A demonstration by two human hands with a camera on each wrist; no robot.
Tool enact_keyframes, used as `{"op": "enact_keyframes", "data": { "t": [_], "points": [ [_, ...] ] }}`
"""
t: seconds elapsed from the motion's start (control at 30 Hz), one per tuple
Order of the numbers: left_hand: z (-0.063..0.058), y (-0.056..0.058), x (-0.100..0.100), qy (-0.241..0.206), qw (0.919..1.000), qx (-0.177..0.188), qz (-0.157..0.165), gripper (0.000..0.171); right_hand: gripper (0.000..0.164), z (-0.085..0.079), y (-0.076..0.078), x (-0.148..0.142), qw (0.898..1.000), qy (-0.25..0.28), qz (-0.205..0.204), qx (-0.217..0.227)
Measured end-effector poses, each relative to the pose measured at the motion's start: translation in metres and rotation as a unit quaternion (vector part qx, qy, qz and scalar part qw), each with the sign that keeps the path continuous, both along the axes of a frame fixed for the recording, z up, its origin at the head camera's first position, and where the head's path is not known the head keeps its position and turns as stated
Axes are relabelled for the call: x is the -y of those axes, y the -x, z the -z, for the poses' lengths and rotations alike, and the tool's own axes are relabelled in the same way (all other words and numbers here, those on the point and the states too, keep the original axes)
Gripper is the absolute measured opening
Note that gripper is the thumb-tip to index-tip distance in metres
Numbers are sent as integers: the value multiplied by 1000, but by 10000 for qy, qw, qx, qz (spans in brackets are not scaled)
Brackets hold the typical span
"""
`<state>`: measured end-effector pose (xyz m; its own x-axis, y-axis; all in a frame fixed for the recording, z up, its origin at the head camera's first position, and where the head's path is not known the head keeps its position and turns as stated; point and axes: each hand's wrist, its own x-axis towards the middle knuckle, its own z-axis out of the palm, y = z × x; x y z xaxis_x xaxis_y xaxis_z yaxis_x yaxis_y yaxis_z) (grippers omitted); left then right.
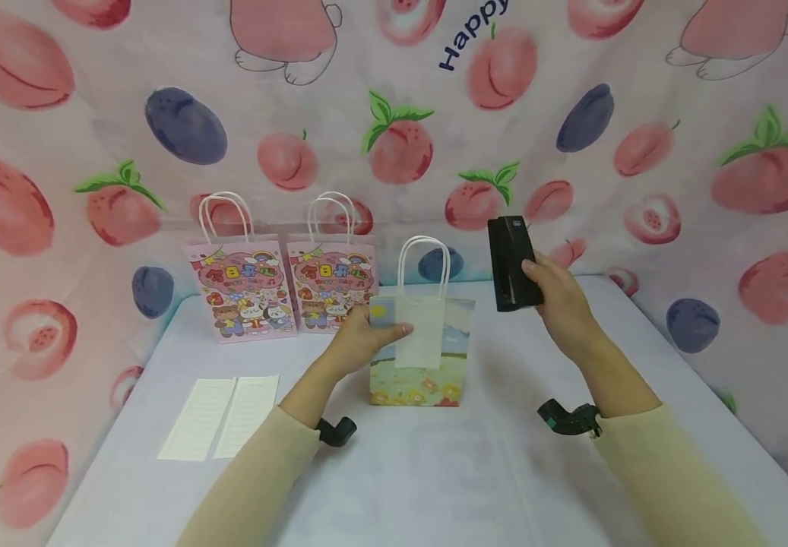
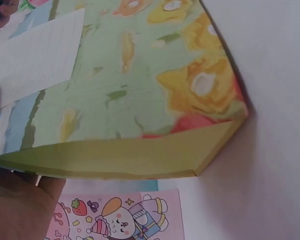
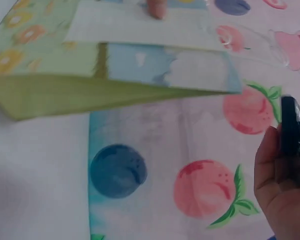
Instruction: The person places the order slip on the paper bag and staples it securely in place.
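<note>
So the flowery paper bag [image 1: 390, 381] is upright around the middle of the bench [image 1: 469, 486], though I can't tell if its base is actually touching down. What's inside it is hidden from these angles. A white lined card [image 1: 422, 346] lies flat against its front, on the outside. Left hand [image 1: 356, 342] is pinching bag and card together, thumb over the card, other fingers behind. Right hand [image 1: 561, 304] has its fingers wrapped round a black tool [image 1: 511, 264], looks like a stapler, held up in the air near the bag's right side. Two pink cartoon bags [image 1: 242, 292] stand side by side further back on the left, insides hidden too. Two loose lined cards [image 1: 197, 419] lie on the bench in front of them. Fruit-print cloth [image 1: 694, 296] hangs behind everything.
</note>
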<state>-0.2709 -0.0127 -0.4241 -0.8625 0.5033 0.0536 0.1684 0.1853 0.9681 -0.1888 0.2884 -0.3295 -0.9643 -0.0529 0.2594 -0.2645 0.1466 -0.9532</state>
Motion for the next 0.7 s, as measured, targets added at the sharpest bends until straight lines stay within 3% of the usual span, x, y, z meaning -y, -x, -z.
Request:
{"op": "enact_keyframes", "data": {
  "t": [0.1,0.2,0.3,0.5,0.7],
  "points": [
    [5,-1,2,171,9998,-43,-1,40,63,5,-1,-8,9966,-462,345,582],
    [8,-2,7,184,9995,-231,76,41,64,13,0,-14,9889,-1135,339,891],
    [10,-3,11,133,9989,-394,203,40,65,24,1,-20,9789,-1752,200,1034],
    [7,0,14,2,9973,-561,469,41,67,51,0,-31,9602,-2439,172,1353],
    [5,3,14,57,9980,-475,423,40,63,77,-3,-41,9363,-3169,254,1490]
  ]
}}
